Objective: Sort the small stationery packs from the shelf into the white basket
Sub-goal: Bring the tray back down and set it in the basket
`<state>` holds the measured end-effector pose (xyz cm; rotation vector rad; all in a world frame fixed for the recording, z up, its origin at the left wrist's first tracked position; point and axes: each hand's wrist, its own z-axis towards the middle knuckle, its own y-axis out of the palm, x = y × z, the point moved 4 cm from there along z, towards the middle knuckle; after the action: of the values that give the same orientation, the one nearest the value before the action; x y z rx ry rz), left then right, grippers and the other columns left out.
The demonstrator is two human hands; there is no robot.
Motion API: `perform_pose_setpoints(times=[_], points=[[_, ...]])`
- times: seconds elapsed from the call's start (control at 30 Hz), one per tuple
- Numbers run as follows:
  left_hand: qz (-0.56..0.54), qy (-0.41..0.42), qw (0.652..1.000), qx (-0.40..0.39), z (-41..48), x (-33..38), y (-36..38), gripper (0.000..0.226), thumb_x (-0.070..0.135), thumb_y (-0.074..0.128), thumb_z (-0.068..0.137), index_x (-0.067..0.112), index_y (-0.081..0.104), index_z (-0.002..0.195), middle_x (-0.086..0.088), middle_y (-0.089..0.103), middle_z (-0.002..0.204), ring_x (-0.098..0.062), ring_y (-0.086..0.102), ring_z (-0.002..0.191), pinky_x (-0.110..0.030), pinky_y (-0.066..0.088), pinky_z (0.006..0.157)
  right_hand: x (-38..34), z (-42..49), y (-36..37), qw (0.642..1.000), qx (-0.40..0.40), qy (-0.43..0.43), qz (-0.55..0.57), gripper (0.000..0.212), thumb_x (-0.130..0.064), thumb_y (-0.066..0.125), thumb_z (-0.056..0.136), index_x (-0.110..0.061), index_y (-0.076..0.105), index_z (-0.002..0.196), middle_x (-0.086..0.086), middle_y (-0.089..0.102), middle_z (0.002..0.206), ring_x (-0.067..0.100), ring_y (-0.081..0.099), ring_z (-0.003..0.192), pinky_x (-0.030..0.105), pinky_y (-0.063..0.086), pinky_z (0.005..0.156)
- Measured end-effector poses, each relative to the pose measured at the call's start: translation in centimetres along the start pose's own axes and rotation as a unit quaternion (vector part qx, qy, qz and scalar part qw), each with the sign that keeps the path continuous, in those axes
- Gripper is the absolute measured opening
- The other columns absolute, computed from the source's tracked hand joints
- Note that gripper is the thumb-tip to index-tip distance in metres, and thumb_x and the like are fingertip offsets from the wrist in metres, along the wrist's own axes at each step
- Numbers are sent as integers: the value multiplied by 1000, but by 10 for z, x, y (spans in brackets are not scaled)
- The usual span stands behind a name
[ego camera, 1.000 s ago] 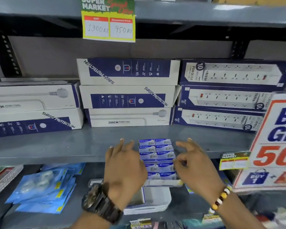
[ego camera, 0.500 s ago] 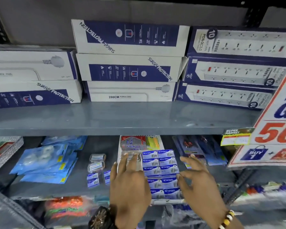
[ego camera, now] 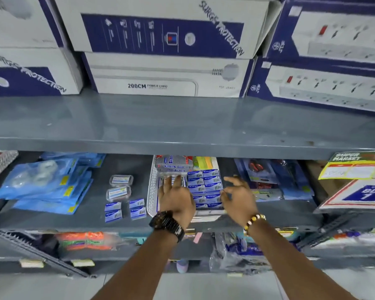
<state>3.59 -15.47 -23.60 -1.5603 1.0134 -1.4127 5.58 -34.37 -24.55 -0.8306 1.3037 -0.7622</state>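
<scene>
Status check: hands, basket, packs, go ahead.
Left hand open in white basket. Right hand open beside blue packs. Four packs on shelf.

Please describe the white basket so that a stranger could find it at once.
Look under the grey shelf holding big boxes. On the lower shelf, the white basket sits in the middle, between both hands. Only it has perforated walls and rows of small blue packs inside.

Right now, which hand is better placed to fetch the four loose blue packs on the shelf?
Left hand: the loose packs lie just to its left; the right hand is beyond the basket.
</scene>
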Motion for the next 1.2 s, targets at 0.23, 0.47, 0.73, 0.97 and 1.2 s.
perform_pose_setpoints(times=[0.23,0.47,0.73,0.97,1.2], points=[[-5,-59,997,-39,54,-19,52,31,19,49,98,14,69,120,-3,33,161,-33,14,152,-51,12,124,27,44,40,999,-32,-6,-42,20,-24,59,86,-14,76,87,-5,51,140,22,31,137,40,33,112],[30,-63,996,-58,72,-25,78,29,17,48,96,12,70,115,-4,44,152,-32,26,146,-52,24,121,36,59,53,986,-44,-67,-144,18,-24,60,80,-16,77,80,-6,54,139,30,29,140,53,23,114],[49,-73,994,-67,77,-31,77,23,25,55,90,20,72,106,-8,51,144,-36,35,139,-54,28,117,39,71,67,984,-45,-67,-159,17,-25,62,78,-19,76,85,-3,53,139,33,29,136,54,14,116],[69,-48,996,-24,65,-54,51,47,51,48,93,24,61,129,-7,41,153,-34,32,142,-50,30,116,26,55,65,992,-35,-81,-87,30,-21,58,82,-19,67,110,4,51,138,30,30,137,51,22,116],[30,-67,997,34,30,-122,10,61,56,47,96,24,46,147,-11,34,161,-35,22,151,-53,22,121,-27,52,68,990,-34,-136,23,44,-21,60,81,-16,59,125,2,53,133,22,44,127,39,34,111]])
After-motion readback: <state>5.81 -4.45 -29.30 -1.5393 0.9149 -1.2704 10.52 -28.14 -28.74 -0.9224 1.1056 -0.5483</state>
